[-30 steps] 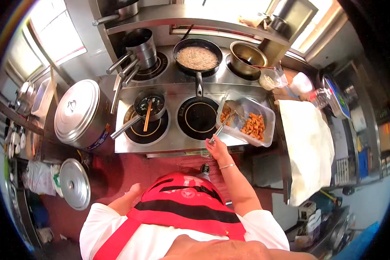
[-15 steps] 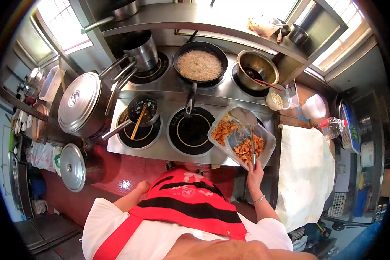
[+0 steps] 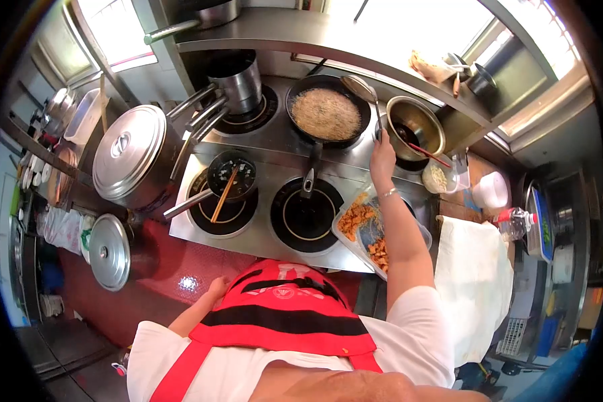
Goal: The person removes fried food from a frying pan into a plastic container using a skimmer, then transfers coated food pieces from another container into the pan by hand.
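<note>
One hand close to the pan, with the ladle head at its far-right rim

Just one of the cook's hands reaches the stove top (image 3: 264, 221): the right hand (image 3: 382, 157), its fingers closed around the handle of a metal ladle (image 3: 359, 87). From the fist, the ladle's long axis runs to the far side, leaning left, and its round head appears over the far-right rim of the black frying pan (image 3: 291, 110). From where I stand, I can't tell whether metal touches metal.

The pan lies to the left and far side of that hand, full of pale brown, frothy food (image 3: 325, 114), while its own handle (image 3: 311, 171) points to the near side. A brass-coloured bowl (image 3: 422, 117) sits on the right, so the ladle's handle rises between the two rims.

Below the right forearm, on the near side, is a clear plastic tub (image 3: 370, 231) of orange-brown chunks, partly hidden by the arm. The left hand (image 3: 219, 288) is much farther from the pan, down beside the red apron (image 3: 281, 288); I see nothing in it, and can't tell whether its fingers are open or curled.
</note>
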`<state>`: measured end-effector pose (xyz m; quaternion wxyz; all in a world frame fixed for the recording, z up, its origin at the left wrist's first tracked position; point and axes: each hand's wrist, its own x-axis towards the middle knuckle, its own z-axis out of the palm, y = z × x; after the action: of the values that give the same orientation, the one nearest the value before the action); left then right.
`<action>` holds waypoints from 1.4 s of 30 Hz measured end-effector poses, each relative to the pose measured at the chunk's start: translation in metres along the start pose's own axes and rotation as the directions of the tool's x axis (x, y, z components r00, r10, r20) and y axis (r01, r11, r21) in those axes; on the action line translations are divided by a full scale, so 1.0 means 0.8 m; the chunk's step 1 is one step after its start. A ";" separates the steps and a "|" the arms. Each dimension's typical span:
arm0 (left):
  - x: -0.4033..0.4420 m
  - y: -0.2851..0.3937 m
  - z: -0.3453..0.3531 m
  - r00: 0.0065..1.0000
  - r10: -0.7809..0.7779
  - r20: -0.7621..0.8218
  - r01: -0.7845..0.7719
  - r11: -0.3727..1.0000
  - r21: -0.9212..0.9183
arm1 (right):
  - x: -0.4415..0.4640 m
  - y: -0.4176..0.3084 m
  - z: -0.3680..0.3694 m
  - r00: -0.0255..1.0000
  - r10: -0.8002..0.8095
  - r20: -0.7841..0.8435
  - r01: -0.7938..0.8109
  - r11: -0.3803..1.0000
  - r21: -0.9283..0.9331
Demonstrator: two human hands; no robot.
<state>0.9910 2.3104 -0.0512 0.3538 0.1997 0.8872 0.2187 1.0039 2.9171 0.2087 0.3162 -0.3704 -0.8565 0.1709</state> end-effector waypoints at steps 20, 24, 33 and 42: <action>0.137 0.479 -0.129 0.910 0.310 0.274 0.138 0.396 -0.908 | 0.031 -0.020 0.037 0.253 0.221 0.942 -0.965 0.128 0.229; 0.172 0.476 -0.108 0.905 0.320 0.280 0.108 0.465 -0.878 | 0.043 -0.033 0.052 0.122 0.159 0.980 -0.992 -0.014 0.126; 0.171 0.474 -0.105 0.935 0.273 0.226 0.046 0.538 -0.842 | 0.040 -0.021 0.096 -0.037 -0.242 0.970 -0.818 -0.550 -0.169; 0.167 0.463 -0.099 0.955 0.235 0.181 0.028 0.536 -0.844 | 0.031 -0.005 0.086 0.018 -0.263 0.965 -0.811 -0.568 -0.140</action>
<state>0.9188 2.6646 0.1245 0.5108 0.0870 0.6028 0.6068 0.9424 2.9289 0.1704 -0.1158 -0.3004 -0.0015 0.9468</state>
